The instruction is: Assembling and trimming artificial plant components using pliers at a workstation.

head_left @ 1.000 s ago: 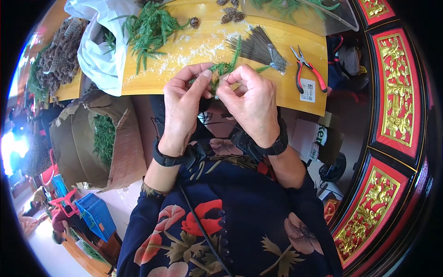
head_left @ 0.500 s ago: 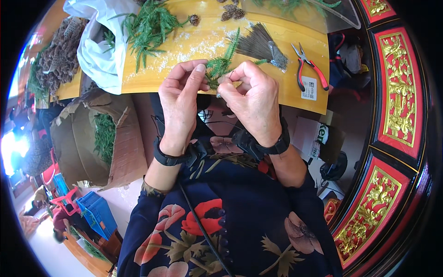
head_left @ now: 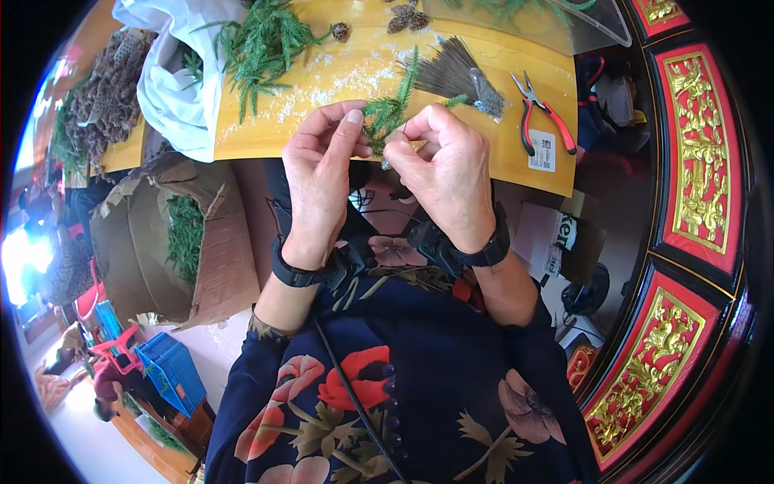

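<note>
While pinched low between curled left hand (head_left: 322,157) and right hand (head_left: 442,165), above the table's (head_left: 250,145) near edge, treat the needled green sprig (head_left: 392,111) as probably light and springy, best taken near its base. Beyond, right, see smooth-gripped red pliers (head_left: 530,97), then fanned thin rods (head_left: 447,71); far left, feathery greenery (head_left: 270,44).
</note>
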`<state>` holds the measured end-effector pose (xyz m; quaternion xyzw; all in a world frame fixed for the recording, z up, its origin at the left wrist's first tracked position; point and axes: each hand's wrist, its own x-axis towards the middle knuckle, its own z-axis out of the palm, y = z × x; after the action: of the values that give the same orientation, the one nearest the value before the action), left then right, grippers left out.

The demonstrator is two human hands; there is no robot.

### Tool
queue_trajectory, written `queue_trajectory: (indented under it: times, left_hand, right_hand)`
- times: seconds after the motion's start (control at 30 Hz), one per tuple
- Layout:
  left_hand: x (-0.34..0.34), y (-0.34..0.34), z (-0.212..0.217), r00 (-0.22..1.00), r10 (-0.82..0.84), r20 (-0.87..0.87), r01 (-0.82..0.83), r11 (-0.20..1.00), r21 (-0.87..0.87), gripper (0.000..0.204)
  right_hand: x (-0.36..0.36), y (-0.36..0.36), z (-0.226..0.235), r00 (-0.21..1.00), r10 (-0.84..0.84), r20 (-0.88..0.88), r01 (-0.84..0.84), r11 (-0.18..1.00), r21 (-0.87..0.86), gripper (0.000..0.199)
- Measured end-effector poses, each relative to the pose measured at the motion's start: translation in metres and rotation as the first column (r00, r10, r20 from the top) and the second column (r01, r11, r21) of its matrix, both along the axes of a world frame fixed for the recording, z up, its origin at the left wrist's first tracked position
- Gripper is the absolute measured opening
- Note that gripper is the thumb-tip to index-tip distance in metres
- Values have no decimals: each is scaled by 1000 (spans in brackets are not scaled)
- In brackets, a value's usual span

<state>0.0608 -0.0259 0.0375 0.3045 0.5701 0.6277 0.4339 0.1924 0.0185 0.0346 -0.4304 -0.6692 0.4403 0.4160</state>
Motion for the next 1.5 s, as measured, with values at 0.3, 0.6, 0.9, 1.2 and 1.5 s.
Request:
queue_trajectory:
  times: [0.3, 0.6, 0.9, 1.2, 1.5]
  left_hand:
    - [4, -3, 9, 992, -64, 107, 73, 994, -77, 21]
    - [-1, -3, 7, 973, -82, 218, 108, 988, -111, 19]
    - [-3, -3, 4, 966, -62, 251, 93, 989, -114, 13]
    - [-1, -8, 5, 971, -173, 166, 188, 979, -79, 11]
    - [6, -9, 0, 979, -177, -101, 178, 984, 10, 16]
  right_hand:
    - [0, -3, 2, 1000, 0, -26, 0, 1000, -29, 10]
    - [4, -12, -12, 967, 82, -243, -115, 986, -124, 7]
    - [6, -13, -6, 993, 94, -77, -80, 983, 168, 14]
    - [5, -12, 0, 998, 36, 44, -50, 930, 365, 15]
    - [12, -17, 3, 994, 8, 109, -43, 945, 325, 17]
